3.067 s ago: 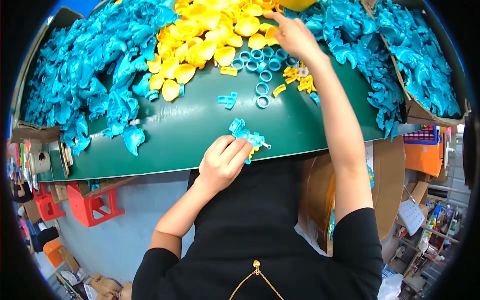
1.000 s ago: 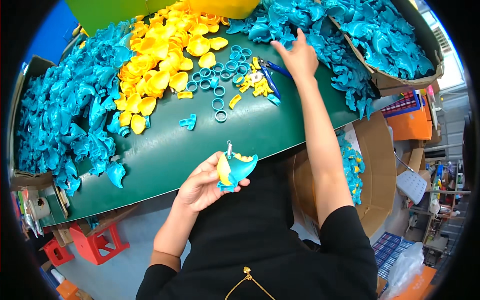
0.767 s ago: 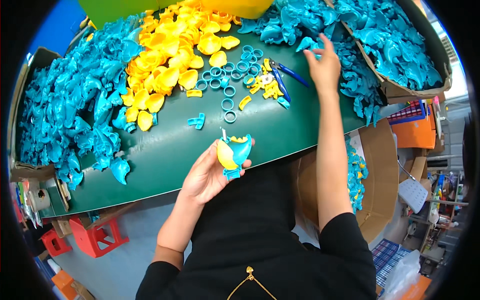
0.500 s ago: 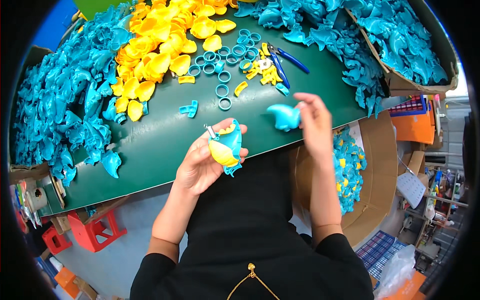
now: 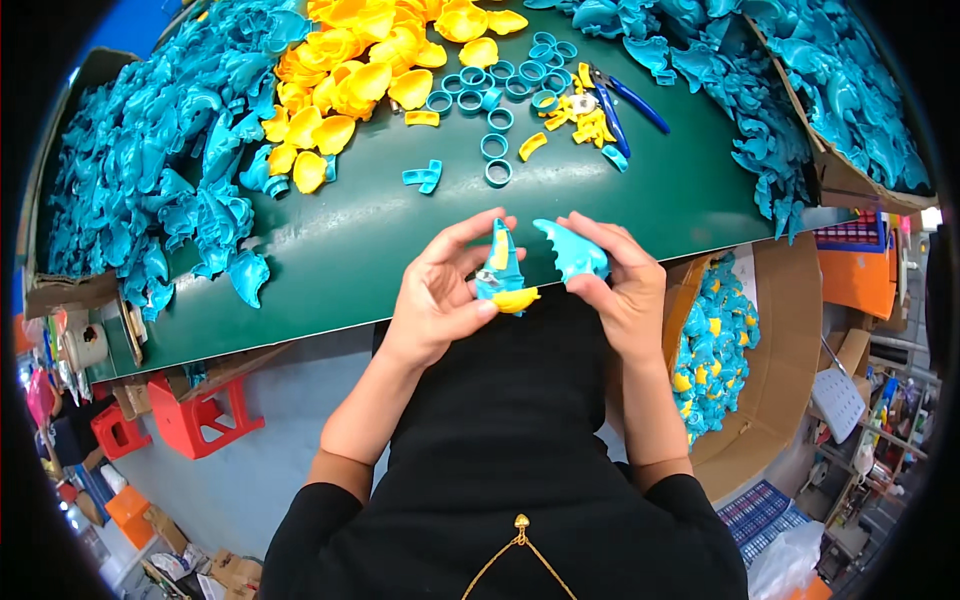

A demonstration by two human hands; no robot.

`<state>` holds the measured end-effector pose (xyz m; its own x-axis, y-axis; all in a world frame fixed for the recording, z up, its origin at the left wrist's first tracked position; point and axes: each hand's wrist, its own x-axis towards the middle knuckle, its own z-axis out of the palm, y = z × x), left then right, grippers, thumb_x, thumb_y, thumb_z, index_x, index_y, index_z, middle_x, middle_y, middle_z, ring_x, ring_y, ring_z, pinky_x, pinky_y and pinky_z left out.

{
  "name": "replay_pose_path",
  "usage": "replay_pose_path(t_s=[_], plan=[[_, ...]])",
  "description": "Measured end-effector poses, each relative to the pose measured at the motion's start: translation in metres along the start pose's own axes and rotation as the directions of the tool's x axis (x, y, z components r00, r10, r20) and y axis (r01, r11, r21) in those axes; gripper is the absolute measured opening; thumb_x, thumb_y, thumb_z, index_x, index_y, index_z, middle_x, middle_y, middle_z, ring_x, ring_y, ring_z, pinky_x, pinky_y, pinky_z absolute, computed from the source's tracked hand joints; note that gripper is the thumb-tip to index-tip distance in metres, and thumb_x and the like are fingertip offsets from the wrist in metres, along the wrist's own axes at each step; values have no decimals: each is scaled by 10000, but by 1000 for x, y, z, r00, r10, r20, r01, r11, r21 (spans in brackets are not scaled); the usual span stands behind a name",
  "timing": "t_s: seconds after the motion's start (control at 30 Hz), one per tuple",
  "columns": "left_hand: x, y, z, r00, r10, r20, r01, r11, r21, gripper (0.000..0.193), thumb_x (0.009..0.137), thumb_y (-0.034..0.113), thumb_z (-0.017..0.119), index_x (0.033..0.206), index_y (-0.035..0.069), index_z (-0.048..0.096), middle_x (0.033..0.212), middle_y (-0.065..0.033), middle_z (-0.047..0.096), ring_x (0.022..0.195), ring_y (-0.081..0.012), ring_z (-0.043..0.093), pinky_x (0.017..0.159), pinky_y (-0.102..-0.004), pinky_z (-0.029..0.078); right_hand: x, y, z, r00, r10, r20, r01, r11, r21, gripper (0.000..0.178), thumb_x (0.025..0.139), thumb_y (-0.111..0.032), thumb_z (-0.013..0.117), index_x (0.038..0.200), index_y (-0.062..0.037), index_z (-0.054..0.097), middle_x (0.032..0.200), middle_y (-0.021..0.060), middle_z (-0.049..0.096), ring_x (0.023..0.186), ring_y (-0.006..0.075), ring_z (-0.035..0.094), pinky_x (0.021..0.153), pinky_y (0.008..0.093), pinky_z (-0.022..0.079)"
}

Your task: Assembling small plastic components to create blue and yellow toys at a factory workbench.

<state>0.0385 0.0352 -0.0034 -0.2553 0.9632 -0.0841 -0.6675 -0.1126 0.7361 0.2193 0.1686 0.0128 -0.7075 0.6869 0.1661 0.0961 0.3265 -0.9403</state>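
Observation:
My left hand (image 5: pixel 440 295) is closed around a partly joined plastic piece (image 5: pixel 503 262), a teal shell with yellow parts at its lower end and inner edge. Between the thumb and fingers of my right hand (image 5: pixel 628 280) is a teal curved plastic shell (image 5: pixel 578 254) with a pointed tip and a jagged edge. The two pieces face each other a short gap apart, just over the table's front edge. Beyond them on the green table (image 5: pixel 350 250) lie several teal rings (image 5: pixel 498 173), a small teal bracket (image 5: pixel 423 177) and small yellow parts (image 5: pixel 592 125).
Teal shells are heaped at left (image 5: pixel 150 150) and in a carton (image 5: pixel 850 90) at far right. A yellow shell pile (image 5: pixel 350 85) lies at the back, and blue-handled cutters (image 5: pixel 612 115) sit right of the rings. Below the right edge stands a carton (image 5: pixel 775 330) of teal-and-yellow pieces.
My right hand has brought the teal shell inward, closer to the left hand. My left hand has turned its piece more upright. The view has shifted slightly.

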Motion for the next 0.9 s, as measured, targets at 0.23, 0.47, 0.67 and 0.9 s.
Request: replay_pose_path(t_s=[0.23, 0.47, 0.67, 0.9], plan=[[-4, -5, 0, 995, 81, 56, -86, 991, 100, 794, 758, -36, 746, 1474, -13, 402, 1491, -137, 411, 1338, -264, 480, 1044, -376, 488, -6, -22, 36, 998, 4, -58, 6, 985, 173, 548, 829, -174, 825, 1276, 60, 612, 1254, 175, 634, 1186, 242, 609, 1018, 338, 472], [-3, -6, 0, 992, 100, 75, -108, 989, 103, 801, 771, -49, 752, 1487, 5, 398, 1491, -147, 415, 1340, -265, 480, 1049, -387, 491, -11, -15, 46, 995, -19, -100, 38, 979, 199, 519, 826, -164, 827, 1256, 48, 629, 1252, 171, 638, 1151, 231, 616, 991, 324, 480], [0, 4, -5, 990, 90, 105, -92, 996, 9, 832, 784, -33, 790, 1504, 19, 377, 1475, -174, 436, 1300, -274, 522, 1050, -402, 505, -3, -26, 41, 996, -89, -25, 92, 986, 141, 550, 790, -165, 848, 1269, 13, 645, 1233, 144, 631, 1154, 232, 606, 975, 325, 481], [-4, 0, -3, 977, 212, 0, -211, 973, 95, 627, 851, 180, 805, 1386, 72, 497, 1212, -54, 502, 1150, -181, 552, 962, -349, 495, -8, -37, 50, 998, -36, 45, 32, 995, 92, 782, 741, -58, 865, 1423, 21, 489, 1318, 127, 540, 1213, 224, 579, 1026, 355, 492]])
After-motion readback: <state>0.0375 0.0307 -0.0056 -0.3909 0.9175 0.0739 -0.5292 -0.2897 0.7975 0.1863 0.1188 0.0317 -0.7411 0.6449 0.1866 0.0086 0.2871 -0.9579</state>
